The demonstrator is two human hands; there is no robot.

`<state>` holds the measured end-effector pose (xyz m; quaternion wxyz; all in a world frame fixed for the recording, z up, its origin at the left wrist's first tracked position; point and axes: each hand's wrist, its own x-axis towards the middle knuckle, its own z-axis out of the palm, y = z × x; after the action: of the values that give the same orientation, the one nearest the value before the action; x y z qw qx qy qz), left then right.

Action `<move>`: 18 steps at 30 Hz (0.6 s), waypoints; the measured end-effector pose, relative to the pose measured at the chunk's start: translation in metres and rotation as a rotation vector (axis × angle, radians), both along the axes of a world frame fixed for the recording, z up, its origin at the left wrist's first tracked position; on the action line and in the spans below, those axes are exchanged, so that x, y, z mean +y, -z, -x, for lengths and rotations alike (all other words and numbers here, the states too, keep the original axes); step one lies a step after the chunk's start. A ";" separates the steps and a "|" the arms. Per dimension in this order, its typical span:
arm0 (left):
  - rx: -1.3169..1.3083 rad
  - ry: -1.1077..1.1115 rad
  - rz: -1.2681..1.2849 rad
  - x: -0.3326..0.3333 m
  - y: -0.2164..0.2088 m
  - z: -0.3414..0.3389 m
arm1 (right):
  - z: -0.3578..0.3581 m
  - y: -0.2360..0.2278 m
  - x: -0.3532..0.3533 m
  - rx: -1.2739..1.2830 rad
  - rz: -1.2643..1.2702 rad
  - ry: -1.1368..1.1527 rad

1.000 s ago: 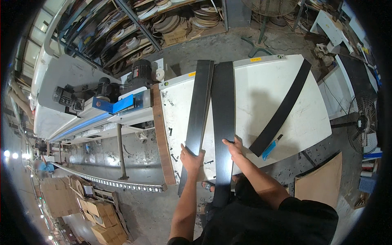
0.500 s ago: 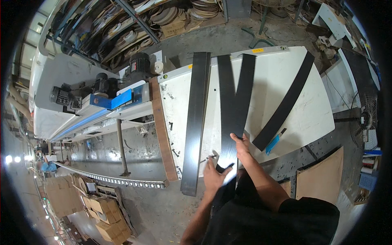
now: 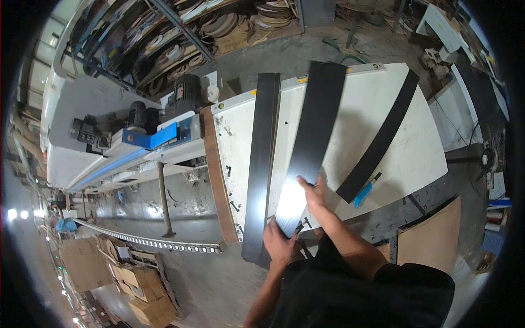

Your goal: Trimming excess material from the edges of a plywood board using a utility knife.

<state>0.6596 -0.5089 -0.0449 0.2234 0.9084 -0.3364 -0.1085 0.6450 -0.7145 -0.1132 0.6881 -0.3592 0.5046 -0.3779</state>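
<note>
A long black strip (image 3: 322, 109) slants across the white table, its near half shiny with glare. Around its near end my left hand (image 3: 280, 244) is closed; something small and dark shows by its thumb, too unclear to name. My right hand (image 3: 313, 195) grips the strip's right edge a little farther up, thumb on top. To the left lie stacked black strips (image 3: 260, 158), their near end past the table edge. A narrower, curved black strip (image 3: 383, 139) rests at the right. Beside its near end is a blue utility knife (image 3: 363, 195).
The white table (image 3: 404, 164) has a metal level (image 3: 235, 101) along its far edge and dark scraps on its left part. A brown board (image 3: 219, 180) borders it, next to a machine with motors (image 3: 187, 93). Cardboard boxes (image 3: 136, 279) stand at lower left; a fan (image 3: 484, 158) stands right.
Two strips that spread apart in a V now show as one wide strip, tilted to the right. My left hand has moved nearer to me and closed on its end; my right hand shifted slightly left.
</note>
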 end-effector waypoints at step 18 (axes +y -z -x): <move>-0.254 -0.152 -0.075 0.053 0.069 -0.053 | 0.069 0.004 -0.044 0.319 0.537 -0.312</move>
<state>0.7127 -0.4564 -0.1140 0.1525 0.9453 -0.2880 0.0120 0.5760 -0.7586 -0.1176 0.5308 -0.6548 0.4274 -0.3268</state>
